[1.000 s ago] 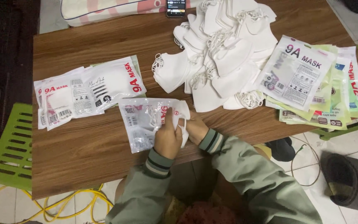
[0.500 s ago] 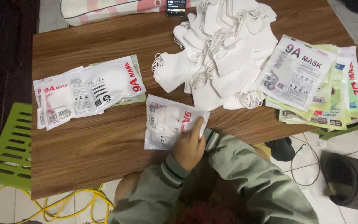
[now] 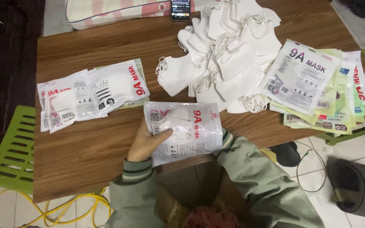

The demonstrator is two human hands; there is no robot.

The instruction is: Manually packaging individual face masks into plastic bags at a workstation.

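We are observing the left hand pinching the near-left edge of a clear mask packet, thumb lying on top. The packet is lying at the near edge of the wooden table, centre. The right hand is sitting hidden beneath the packet; we cannot tell its grip. A pile of white masks is resting farther off.

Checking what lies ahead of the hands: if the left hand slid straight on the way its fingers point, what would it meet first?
The left hand points up-right across the mask packet it holds; beyond that, probably the pile of loose white masks.
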